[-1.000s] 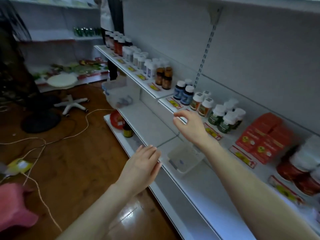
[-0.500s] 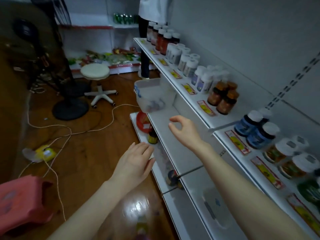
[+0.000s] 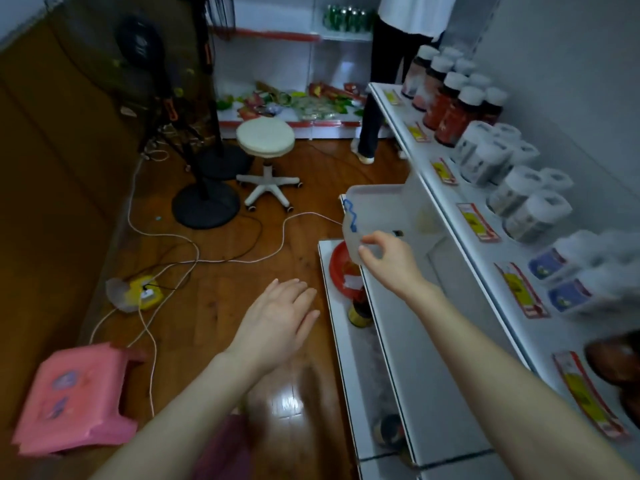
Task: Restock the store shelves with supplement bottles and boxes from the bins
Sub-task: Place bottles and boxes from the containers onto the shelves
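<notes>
Bin (image 3: 381,216): on the middle shelf (image 3: 433,375), toward its far end.
Right hand (image 3: 388,258): at the bin's near corner.
Left hand (image 3: 277,317): over the floor (image 3: 214,271), left of the shelves.
Bottles (image 3: 502,168): in rows on the top shelf (image 3: 460,244), right of the bin.
Bottom shelf (image 3: 349,368): dish (image 3: 341,271) beneath the bin, single bottle (image 3: 360,310) just before it.
Stool (image 3: 265,140): on the floor, behind the bin, to its left.
</notes>
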Demonstrator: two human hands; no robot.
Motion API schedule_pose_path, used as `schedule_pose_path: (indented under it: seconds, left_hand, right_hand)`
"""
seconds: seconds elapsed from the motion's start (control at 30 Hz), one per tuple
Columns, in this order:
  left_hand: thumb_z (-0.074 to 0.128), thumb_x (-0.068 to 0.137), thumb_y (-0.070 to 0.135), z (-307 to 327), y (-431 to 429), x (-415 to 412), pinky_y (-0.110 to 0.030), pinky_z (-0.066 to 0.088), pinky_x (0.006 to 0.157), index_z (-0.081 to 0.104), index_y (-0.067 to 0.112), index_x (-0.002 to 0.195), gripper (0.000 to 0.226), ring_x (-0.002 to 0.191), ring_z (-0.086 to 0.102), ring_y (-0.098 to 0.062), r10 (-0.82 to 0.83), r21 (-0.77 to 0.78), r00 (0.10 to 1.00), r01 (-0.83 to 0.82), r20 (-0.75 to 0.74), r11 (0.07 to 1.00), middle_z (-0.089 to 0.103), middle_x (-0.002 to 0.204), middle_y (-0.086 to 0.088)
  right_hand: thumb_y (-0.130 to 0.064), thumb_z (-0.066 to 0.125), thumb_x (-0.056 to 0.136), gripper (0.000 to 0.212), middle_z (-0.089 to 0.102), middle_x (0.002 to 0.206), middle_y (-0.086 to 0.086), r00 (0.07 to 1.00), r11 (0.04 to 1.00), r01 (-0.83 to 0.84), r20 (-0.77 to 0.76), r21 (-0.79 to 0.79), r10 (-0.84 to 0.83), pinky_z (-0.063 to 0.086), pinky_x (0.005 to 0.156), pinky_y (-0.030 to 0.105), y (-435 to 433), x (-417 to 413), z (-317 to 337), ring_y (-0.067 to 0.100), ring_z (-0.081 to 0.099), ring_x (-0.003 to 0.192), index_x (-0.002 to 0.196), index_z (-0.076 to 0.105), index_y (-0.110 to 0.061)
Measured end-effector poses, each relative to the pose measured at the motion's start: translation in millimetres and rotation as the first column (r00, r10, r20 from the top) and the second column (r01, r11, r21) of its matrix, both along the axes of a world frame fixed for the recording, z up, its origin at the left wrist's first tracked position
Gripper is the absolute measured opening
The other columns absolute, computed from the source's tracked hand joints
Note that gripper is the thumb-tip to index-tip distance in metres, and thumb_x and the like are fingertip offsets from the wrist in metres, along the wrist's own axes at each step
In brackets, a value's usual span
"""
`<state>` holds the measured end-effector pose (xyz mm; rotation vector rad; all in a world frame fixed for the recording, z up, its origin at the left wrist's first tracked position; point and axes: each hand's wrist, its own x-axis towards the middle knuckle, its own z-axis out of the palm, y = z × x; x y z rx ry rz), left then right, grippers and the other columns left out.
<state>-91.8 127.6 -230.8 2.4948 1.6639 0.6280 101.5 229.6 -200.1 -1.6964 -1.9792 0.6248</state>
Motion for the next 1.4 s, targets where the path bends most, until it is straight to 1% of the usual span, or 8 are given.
schedule_pose_path:
  seconds: [0.23, 0.4, 0.53, 0.67, 0.8, 0.93, 1.1, 1.4]
  left_hand:
    - [0.037, 0.086, 0.037, -8, 135, -50, -0.039, 0.049, 0.089, 0.069, 0.011, 0.105, 0.045, 0.100, 0.066, -0.021, -0.067, -0.031, 0.997, 0.066, -0.027, 0.997, 0.070, 0.102, -0.007]
    - [0.055, 0.081, 0.030, -6, 239, -66, -0.042, 0.051, 0.085, 0.071, 0.008, 0.100, 0.033, 0.094, 0.068, -0.024, -0.152, 0.001, 0.986, 0.153, -0.065, 0.988, 0.071, 0.097, -0.010]
    - [0.073, 0.077, 0.024, -19, 305, -44, -0.042, 0.050, 0.085, 0.070, 0.008, 0.101, 0.029, 0.093, 0.068, -0.024, -0.269, -0.006, 0.961, 0.269, -0.057, 0.963, 0.071, 0.096, -0.009]
    - [0.053, 0.082, 0.032, -36, 368, -14, -0.040, 0.052, 0.082, 0.070, 0.009, 0.097, 0.032, 0.087, 0.069, -0.021, -0.364, -0.039, 0.930, 0.363, -0.051, 0.931, 0.071, 0.092, -0.006]
    - [0.040, 0.079, 0.033, -53, 421, 7, -0.033, 0.055, 0.070, 0.071, 0.008, 0.087, 0.041, 0.077, 0.069, -0.023, -0.430, -0.097, 0.902, 0.425, -0.041, 0.900, 0.071, 0.084, -0.007]
    - [0.046, 0.078, 0.029, -74, 466, 17, -0.032, 0.048, 0.078, 0.069, 0.005, 0.088, 0.035, 0.076, 0.067, -0.026, -0.488, -0.147, 0.873, 0.480, -0.021, 0.865, 0.069, 0.084, -0.010]
    - [0.078, 0.063, 0.019, -97, 511, 33, -0.027, 0.053, 0.071, 0.068, 0.009, 0.092, 0.032, 0.081, 0.067, -0.021, -0.561, -0.223, 0.826, 0.539, -0.047, 0.812, 0.069, 0.087, -0.006]
    - [0.062, 0.082, 0.024, -189, 578, 67, -0.049, 0.050, 0.083, 0.062, -0.008, 0.108, 0.042, 0.100, 0.063, -0.039, -0.734, -0.238, 0.679, 0.716, 0.014, 0.657, 0.064, 0.110, -0.025]
  right_hand:
    - [-0.017, 0.053, 0.091, 0.031, 0.060, 0.122, 0.012, 0.995, 0.993, 0.102, -0.007, -0.066, -0.103, 0.035, 0.089, 0.020, 129, -38, -10, 0.023, 0.053, 0.116, 0.119, 0.059, -0.004]
    - [-0.020, 0.054, 0.091, 0.032, 0.060, 0.123, 0.012, 0.970, 0.961, 0.241, -0.002, -0.134, -0.244, 0.046, 0.092, 0.040, 195, -31, -22, 0.031, 0.059, 0.108, 0.119, 0.058, -0.006]
    - [-0.017, 0.053, 0.091, 0.032, 0.059, 0.123, 0.010, 0.932, 0.915, 0.362, 0.051, -0.179, -0.358, 0.042, 0.082, 0.013, 230, -4, -41, 0.022, 0.056, 0.108, 0.119, 0.059, -0.004]
    - [-0.014, 0.055, 0.088, 0.031, 0.061, 0.120, 0.015, 0.889, 0.864, 0.456, 0.066, -0.214, -0.453, 0.038, 0.092, 0.026, 268, 25, -65, 0.027, 0.055, 0.113, 0.117, 0.060, -0.001]
    - [-0.014, 0.054, 0.087, 0.031, 0.061, 0.119, 0.013, 0.854, 0.812, 0.518, 0.106, -0.270, -0.510, 0.036, 0.085, 0.021, 294, 43, -86, 0.025, 0.055, 0.111, 0.115, 0.061, -0.003]
    - [-0.013, 0.055, 0.089, 0.028, 0.061, 0.117, 0.014, 0.821, 0.761, 0.566, 0.125, -0.318, -0.558, 0.029, 0.071, 0.013, 310, 47, -102, 0.026, 0.056, 0.108, 0.114, 0.060, -0.002]
    - [-0.022, 0.055, 0.091, 0.037, 0.056, 0.128, 0.011, 0.743, 0.641, 0.645, 0.142, -0.417, -0.655, 0.035, 0.083, 0.018, 315, 43, -125, 0.024, 0.052, 0.116, 0.125, 0.053, -0.007]
    - [-0.022, 0.056, 0.089, 0.033, 0.058, 0.116, 0.015, 0.581, 0.416, 0.740, 0.192, -0.529, -0.791, 0.036, 0.072, 0.026, 331, 28, -210, 0.028, 0.054, 0.103, 0.115, 0.052, -0.004]
